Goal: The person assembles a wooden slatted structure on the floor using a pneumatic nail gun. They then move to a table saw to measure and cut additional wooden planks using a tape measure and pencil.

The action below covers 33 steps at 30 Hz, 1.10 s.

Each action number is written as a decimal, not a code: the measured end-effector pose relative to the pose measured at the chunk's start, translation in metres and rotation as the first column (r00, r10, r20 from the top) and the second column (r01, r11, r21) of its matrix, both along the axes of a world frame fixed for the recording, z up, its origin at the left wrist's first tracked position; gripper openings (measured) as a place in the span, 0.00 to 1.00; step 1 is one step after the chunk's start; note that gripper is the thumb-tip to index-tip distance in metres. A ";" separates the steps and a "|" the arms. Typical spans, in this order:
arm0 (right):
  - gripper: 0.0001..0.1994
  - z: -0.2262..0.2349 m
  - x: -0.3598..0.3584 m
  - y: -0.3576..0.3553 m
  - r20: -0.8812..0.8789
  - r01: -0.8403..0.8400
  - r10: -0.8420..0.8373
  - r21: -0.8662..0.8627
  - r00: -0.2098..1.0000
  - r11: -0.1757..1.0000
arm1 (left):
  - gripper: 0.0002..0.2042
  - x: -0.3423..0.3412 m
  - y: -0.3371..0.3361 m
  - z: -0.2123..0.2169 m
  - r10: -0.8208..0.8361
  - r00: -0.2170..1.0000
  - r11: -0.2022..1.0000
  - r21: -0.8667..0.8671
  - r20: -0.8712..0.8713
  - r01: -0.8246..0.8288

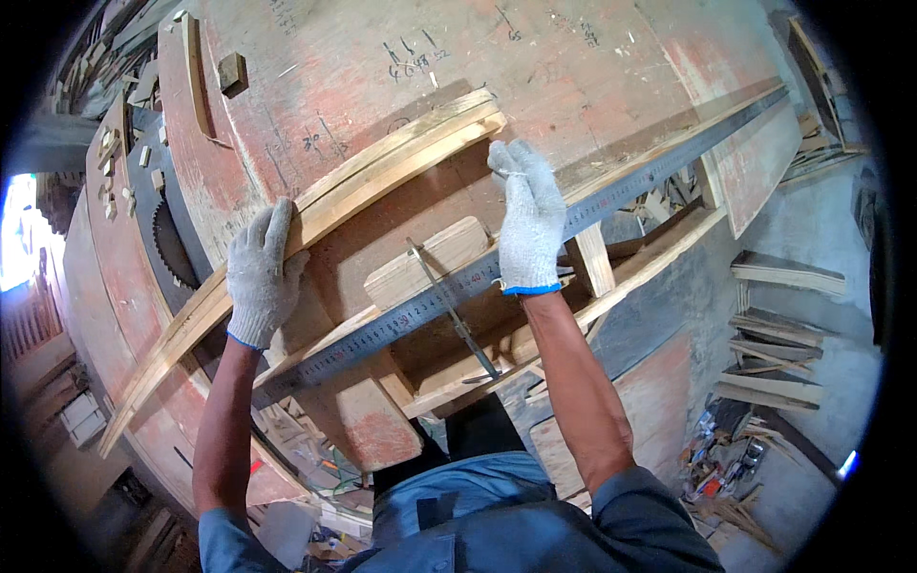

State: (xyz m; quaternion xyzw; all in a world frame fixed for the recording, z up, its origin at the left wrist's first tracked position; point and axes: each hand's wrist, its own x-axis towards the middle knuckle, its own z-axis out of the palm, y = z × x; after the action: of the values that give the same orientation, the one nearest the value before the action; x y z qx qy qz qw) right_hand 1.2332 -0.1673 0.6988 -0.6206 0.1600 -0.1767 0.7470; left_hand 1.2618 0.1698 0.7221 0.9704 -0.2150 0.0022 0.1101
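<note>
Watching remotely, I see left hand (264, 279), 9 o'clock, clasping curved wooden strips (401, 175) (8 to 12 o'clock), seemingly to steady them; right hand (531, 212), 1 o'clock, fingers together, apparently empty, near their end; steel ruler (616, 194) toward 2 o'clock, perhaps straight reference.

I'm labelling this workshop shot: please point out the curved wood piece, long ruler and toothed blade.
Curved wood piece (392, 177), head view: right-hand stretch.
Long ruler (468, 285), head view: numbered middle.
Toothed blade (175, 243), head view: exposed face.
</note>
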 end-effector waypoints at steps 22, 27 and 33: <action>0.18 0.059 0.150 0.102 -0.309 -0.384 0.278 -0.882 0.909 0.275 | 0.36 0.001 0.003 0.008 0.057 0.998 0.998 0.009 -0.009 -0.057; 0.27 0.019 0.256 0.199 -0.313 -0.376 0.323 -0.914 0.893 0.152 | 0.36 0.003 0.002 0.010 0.047 0.998 0.998 -0.032 -0.028 -0.048; 0.36 0.032 0.309 0.282 -0.371 -0.387 0.229 -0.921 0.900 0.032 | 0.36 0.005 0.014 0.007 0.030 0.999 0.996 -0.082 -0.035 -0.033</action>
State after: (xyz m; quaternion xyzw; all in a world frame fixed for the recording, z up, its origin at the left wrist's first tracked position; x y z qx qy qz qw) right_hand 1.5422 0.1143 0.7312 -0.9835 -0.0912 -0.0344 0.1526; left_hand 1.2668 0.1834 0.7287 0.9682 -0.1975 -0.0034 0.1536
